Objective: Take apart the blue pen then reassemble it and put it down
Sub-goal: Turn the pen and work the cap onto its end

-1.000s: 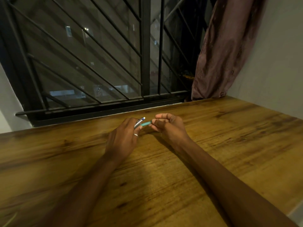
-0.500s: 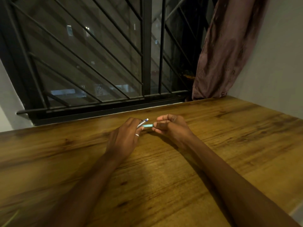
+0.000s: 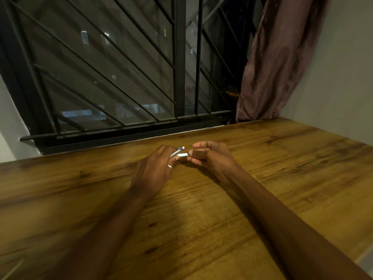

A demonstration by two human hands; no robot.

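A: What is each hand gripping?

B: The left hand (image 3: 155, 170) has its fingers curled shut around a silvery pen part (image 3: 177, 151), whose blue-tipped end pokes out past the knuckles toward the window grille (image 3: 121, 73). The right hand (image 3: 212, 156) pinches a pale bluish pen piece (image 3: 183, 155) between thumb and fingertips, the other fingers arched loosely above it.

A: Are the two pieces joined?

B: Hard to say; they sit just beside each other and the spot is small and dim. The pale piece points at the left hand's fingers, directly below the silvery part's tip.

A: Where does all this sit?

B: Low over the wooden table (image 3: 201, 229), on the side near the window grille. Whether the hands touch the wood, I cannot tell. There is a ring (image 3: 169, 166) on a left finger.

A: And around them?

B: Both forearms stretch from the near edge of the table toward the grille. A brownish curtain (image 3: 282, 57) hangs at the grille's right end, its hem reaching the table's far corner, with a plain wall (image 3: 343, 77) to the right of it.
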